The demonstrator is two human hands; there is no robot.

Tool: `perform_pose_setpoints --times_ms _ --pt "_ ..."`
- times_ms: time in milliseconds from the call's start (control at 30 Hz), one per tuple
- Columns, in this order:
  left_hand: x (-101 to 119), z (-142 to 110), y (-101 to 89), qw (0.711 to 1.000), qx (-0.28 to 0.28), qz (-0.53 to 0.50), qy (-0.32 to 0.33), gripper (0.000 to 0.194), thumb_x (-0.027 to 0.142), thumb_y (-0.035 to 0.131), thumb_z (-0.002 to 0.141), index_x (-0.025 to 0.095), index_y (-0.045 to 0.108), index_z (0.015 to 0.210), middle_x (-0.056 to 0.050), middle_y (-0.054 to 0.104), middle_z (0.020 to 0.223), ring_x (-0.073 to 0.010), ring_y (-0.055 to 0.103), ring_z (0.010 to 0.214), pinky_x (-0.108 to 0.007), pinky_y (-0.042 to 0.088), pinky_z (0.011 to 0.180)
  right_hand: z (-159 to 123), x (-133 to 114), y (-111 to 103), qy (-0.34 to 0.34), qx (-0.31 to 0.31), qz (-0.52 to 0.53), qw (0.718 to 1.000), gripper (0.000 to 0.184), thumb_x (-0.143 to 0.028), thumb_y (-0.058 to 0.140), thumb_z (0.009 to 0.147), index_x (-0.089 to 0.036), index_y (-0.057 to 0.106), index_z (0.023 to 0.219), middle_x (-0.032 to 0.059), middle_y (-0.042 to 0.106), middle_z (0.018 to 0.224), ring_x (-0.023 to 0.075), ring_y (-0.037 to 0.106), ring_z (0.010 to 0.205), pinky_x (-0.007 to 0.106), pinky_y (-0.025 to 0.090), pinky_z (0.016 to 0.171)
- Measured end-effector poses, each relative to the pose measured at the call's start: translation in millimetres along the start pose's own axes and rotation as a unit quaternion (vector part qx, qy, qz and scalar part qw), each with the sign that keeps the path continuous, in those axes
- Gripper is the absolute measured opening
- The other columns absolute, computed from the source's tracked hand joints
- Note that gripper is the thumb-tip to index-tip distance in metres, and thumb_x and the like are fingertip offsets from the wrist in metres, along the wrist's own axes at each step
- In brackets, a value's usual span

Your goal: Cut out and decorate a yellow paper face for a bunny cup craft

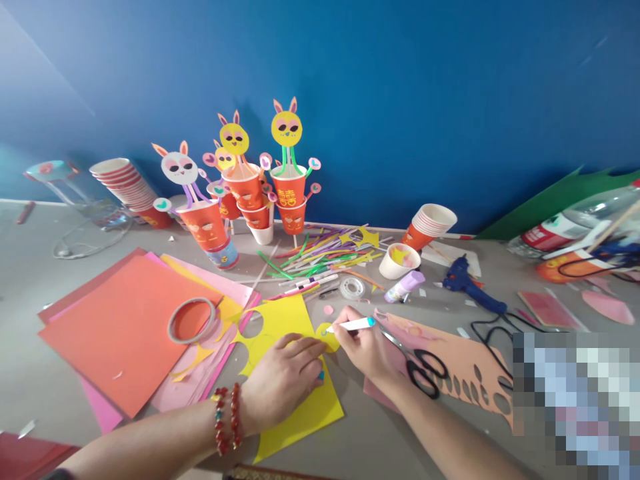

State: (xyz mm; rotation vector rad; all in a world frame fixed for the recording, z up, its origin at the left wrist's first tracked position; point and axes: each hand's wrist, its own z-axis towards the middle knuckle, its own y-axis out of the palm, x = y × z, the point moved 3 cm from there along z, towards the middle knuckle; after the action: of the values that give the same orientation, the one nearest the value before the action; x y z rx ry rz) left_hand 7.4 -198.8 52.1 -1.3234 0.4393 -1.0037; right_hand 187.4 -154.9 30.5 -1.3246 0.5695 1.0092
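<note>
My right hand (360, 343) is closed round a white marker with a blue end (356, 325). The marker's tip touches a small yellow paper circle (330, 339), where a short blue mark shows. My left hand (287, 380), wearing red bead bracelets at the wrist, presses the circle's left edge with its fingertips. A small blue marker cap (321, 376) pokes out from its curled fingers. Beneath this hand lies a yellow paper sheet (313, 413) with round cut-outs. Black-handled scissors (424, 373) rest on cut peach paper (465, 360) beside my right forearm.
Rabbit-faced cup figures (203, 223) stand along the blue wall. Coloured pipe cleaners (320, 253), a glue stick (405, 287) and clear tape (353, 288) lie ahead. Orange sheets (125, 327) bear a tape roll (191, 320) at left. A blue glue gun (473, 287) sits right.
</note>
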Motion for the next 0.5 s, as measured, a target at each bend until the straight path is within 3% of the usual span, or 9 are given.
perform_pose_setpoints --times_ms 500 --pt "0.2 -0.4 1.1 1.000 0.005 -0.009 -0.007 0.013 0.024 0.050 0.099 0.018 0.061 0.101 -0.007 0.065 0.131 -0.0221 0.058 0.123 -0.041 0.046 0.102 0.3 -0.1 0.8 -0.003 -0.007 -0.002 1.000 0.023 -0.028 0.050 0.095 -0.024 0.046 0.073 -0.0050 0.052 0.062 0.0135 0.050 0.055 0.023 0.035 0.051"
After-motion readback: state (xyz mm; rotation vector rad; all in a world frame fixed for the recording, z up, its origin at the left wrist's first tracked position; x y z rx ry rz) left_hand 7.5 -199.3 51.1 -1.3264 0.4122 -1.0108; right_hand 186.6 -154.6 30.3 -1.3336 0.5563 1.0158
